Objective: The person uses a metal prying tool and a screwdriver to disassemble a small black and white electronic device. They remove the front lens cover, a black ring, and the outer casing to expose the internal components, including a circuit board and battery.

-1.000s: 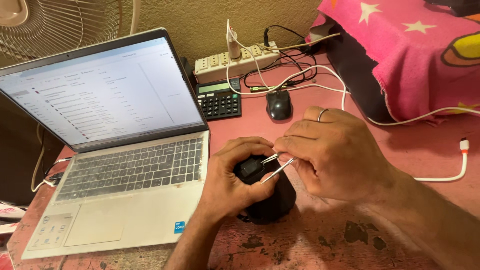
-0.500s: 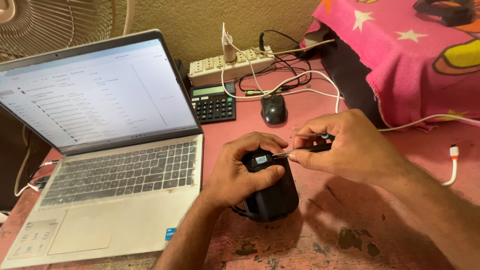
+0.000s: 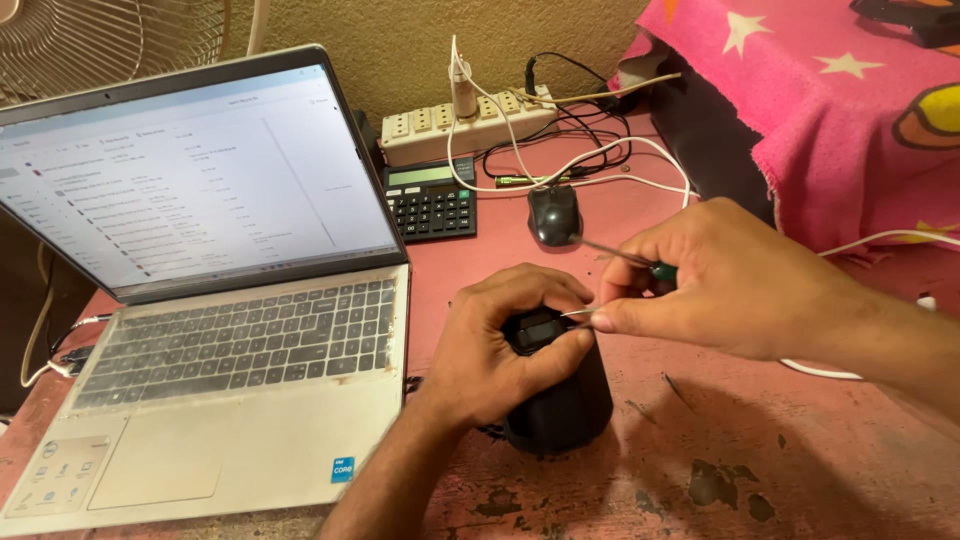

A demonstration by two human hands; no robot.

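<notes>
Beside the open silver laptop [image 3: 230, 300], the left hand [image 3: 500, 350] is gripping a small black device [image 3: 556, 390] while the right hand [image 3: 720, 285], now shifted rightward, is pinching a thin metal tool [image 3: 612, 252].

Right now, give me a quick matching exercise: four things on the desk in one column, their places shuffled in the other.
Things:
1. laptop
2. calculator
3. mouse
4. black device

Places:
A. gripped in the left hand
B. open at the desk's left
C. below the power strip
D. beyond the right hand, among cables

Pairs: 1-B, 2-C, 3-D, 4-A
</notes>
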